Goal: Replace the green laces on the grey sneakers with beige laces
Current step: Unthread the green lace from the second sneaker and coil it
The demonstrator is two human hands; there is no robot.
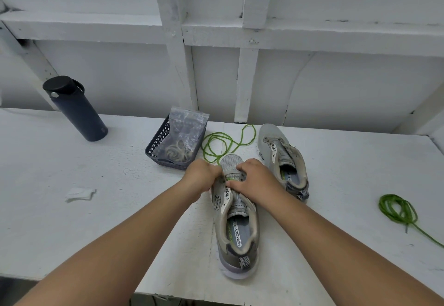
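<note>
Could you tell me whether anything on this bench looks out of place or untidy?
Nothing looks damaged or spilled. A crumpled white scrap lies loose on the white bench. One green lace sits bundled far right; another trails from the near sneaker both hands work on.

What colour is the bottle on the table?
The bottle is dark navy with a black lid, seen in the head view.
</note>
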